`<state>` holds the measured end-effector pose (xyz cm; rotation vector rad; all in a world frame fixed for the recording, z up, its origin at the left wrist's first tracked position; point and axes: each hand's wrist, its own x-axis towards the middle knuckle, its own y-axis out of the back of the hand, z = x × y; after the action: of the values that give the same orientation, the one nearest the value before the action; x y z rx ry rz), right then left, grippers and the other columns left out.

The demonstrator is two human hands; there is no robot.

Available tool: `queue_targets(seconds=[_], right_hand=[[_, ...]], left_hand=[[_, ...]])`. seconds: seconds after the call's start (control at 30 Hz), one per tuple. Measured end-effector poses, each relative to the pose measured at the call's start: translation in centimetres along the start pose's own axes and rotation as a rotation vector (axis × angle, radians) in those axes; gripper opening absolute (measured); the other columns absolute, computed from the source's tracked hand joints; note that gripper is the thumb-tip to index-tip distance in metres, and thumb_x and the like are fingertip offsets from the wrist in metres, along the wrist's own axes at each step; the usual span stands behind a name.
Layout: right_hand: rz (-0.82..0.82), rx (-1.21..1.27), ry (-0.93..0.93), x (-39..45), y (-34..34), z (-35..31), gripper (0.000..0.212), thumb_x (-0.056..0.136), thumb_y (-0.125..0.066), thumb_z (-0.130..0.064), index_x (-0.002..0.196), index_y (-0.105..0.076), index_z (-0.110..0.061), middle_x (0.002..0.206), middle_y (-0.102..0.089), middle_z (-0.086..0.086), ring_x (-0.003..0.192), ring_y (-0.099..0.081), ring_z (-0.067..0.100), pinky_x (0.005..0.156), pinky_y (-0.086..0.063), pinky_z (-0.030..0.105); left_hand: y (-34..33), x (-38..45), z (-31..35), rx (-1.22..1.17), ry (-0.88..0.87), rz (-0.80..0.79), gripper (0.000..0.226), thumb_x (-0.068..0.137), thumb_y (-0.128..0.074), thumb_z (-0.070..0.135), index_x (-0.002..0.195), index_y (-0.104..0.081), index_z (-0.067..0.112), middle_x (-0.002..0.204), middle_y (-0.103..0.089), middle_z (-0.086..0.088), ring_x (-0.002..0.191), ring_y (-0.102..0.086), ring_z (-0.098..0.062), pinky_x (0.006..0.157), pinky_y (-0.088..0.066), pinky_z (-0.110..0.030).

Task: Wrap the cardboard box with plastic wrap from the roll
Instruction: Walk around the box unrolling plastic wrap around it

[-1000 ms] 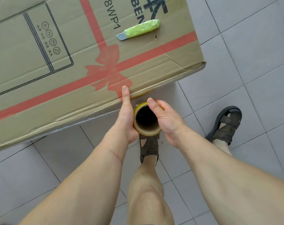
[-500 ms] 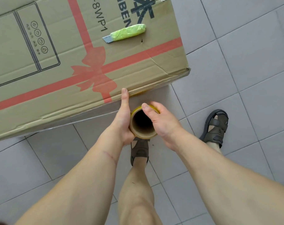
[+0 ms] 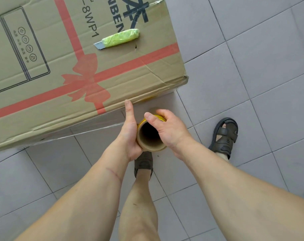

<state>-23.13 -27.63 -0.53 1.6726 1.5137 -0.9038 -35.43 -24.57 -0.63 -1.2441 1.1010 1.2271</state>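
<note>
A large cardboard box [image 3: 113, 80] with a red printed ribbon fills the upper left. Clear plastic film clings along its near side, seen as a shiny edge. The plastic wrap roll [image 3: 148, 134] stands upright beside that side, its brown cardboard core open towards me, a yellow tinge at its rim. My left hand [image 3: 130, 133] grips the roll from the left, thumb pointing up along the box edge. From the right, my right hand [image 3: 168, 131] grips the roll with its thumb over the top rim.
A utility knife [image 3: 118, 39] with a green handle and exposed blade lies on top of the box. Grey floor tiles [image 3: 252, 66] spread to the right. My sandalled feet [image 3: 223, 136] stand below the roll and to its right.
The roll and both hands have shifted right along the box's near side, towards its right corner. My view has moved with them, so the box sits further left.
</note>
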Motion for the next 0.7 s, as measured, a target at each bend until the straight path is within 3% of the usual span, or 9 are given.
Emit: queue_targets(seconds=[0.07, 0.13, 0.23, 0.3, 0.37, 0.43, 0.5, 0.6, 0.7], right_hand=[[-0.027, -0.008, 0.004, 0.0, 0.5, 0.0, 0.070, 0.082, -0.066, -0.062, 0.142, -0.048, -0.030, 0.137, -0.054, -0.006, 0.122, -0.053, 0.014, 0.101, -0.044, 0.031], [-0.054, 0.028, 0.000, -0.4, 1.0, 0.1, 0.065, 0.086, -0.063, -0.060, 0.142, -0.047, -0.031, 0.132, -0.054, -0.010, 0.121, -0.051, 0.010, 0.091, -0.042, 0.021], [-0.036, 0.111, -0.016, -0.9, 1.7, 0.0, 0.058, 0.091, -0.056, -0.058, 0.141, -0.049, -0.030, 0.127, -0.056, -0.012, 0.118, -0.052, 0.008, 0.081, -0.040, 0.017], [-0.009, 0.079, -0.007, -0.4, 2.1, -0.3, 0.055, 0.091, -0.055, -0.059, 0.137, -0.053, -0.029, 0.130, -0.058, -0.007, 0.117, -0.054, 0.011, 0.092, -0.045, 0.025], [0.004, -0.008, 0.013, 0.1, 2.7, -0.6, 0.056, 0.089, -0.057, -0.060, 0.135, -0.055, -0.027, 0.132, -0.056, -0.004, 0.117, -0.055, 0.013, 0.102, -0.045, 0.032], [-0.004, -0.083, 0.011, 0.5, 3.3, -0.6, 0.065, 0.085, -0.060, -0.063, 0.138, -0.052, -0.026, 0.134, -0.054, -0.004, 0.121, -0.053, 0.015, 0.105, -0.043, 0.035], [-0.041, -0.087, 0.004, 0.7, 3.8, -0.4, 0.073, 0.082, -0.060, -0.067, 0.141, -0.049, -0.026, 0.136, -0.053, -0.004, 0.125, -0.051, 0.015, 0.107, -0.041, 0.035], [-0.091, 0.017, -0.023, 0.6, 4.7, -0.1, 0.074, 0.082, -0.061, -0.066, 0.144, -0.048, -0.028, 0.137, -0.056, -0.006, 0.125, -0.052, 0.012, 0.104, -0.041, 0.029], [-0.086, 0.036, -0.005, 0.7, 5.9, -0.6, 0.066, 0.086, -0.060, -0.061, 0.141, -0.049, -0.027, 0.134, -0.056, -0.007, 0.122, -0.054, 0.011, 0.097, -0.043, 0.026]], left_hand=[[-0.2, 0.3, 0.0, 0.048, -0.029, 0.076, 0.134, 0.059, -0.041, 0.114, 0.137, -0.071, 0.009, 0.120, -0.082, -0.019, 0.113, -0.079, -0.040, 0.111, -0.056, -0.059], [-0.6, 0.3, 0.6, 0.074, -0.077, 0.127, 0.137, 0.053, -0.047, 0.115, 0.137, -0.069, 0.009, 0.112, -0.084, -0.018, 0.104, -0.082, -0.039, 0.103, -0.061, -0.055], [-1.8, 0.1, 1.3, 0.048, -0.086, 0.038, 0.124, 0.072, -0.038, 0.106, 0.125, -0.074, 0.000, 0.112, -0.083, -0.023, 0.099, -0.083, -0.037, 0.093, -0.063, -0.050], [-2.4, 0.1, 0.8, 0.029, -0.048, -0.007, 0.127, 0.072, -0.037, 0.108, 0.127, -0.075, -0.001, 0.121, -0.081, -0.024, 0.110, -0.080, -0.038, 0.105, -0.059, -0.054], [-2.6, 0.3, 0.1, 0.028, -0.008, -0.034, 0.138, 0.058, -0.044, 0.113, 0.139, -0.071, 0.005, 0.132, -0.078, -0.022, 0.122, -0.076, -0.041, 0.116, -0.053, -0.059], [-2.8, 0.6, -0.3, 0.116, -0.006, 0.059, 0.137, 0.051, -0.046, 0.115, 0.139, -0.071, 0.012, 0.127, -0.081, -0.016, 0.120, -0.077, -0.038, 0.116, -0.053, -0.059], [-3.3, 0.8, 0.0, 0.169, -0.071, 0.192, 0.125, 0.061, -0.044, 0.112, 0.134, -0.070, 0.014, 0.118, -0.083, -0.013, 0.114, -0.079, -0.036, 0.111, -0.057, -0.056], [-4.7, 0.5, 1.2, 0.034, -0.054, 0.065, 0.125, 0.073, -0.040, 0.107, 0.134, -0.069, 0.002, 0.119, -0.081, -0.023, 0.112, -0.079, -0.040, 0.101, -0.061, -0.054], [-5.7, 0.2, 1.4, -0.036, -0.014, -0.032, 0.134, 0.070, -0.035, 0.109, 0.135, -0.070, -0.003, 0.126, -0.078, -0.026, 0.120, -0.076, -0.041, 0.113, -0.054, -0.057]])
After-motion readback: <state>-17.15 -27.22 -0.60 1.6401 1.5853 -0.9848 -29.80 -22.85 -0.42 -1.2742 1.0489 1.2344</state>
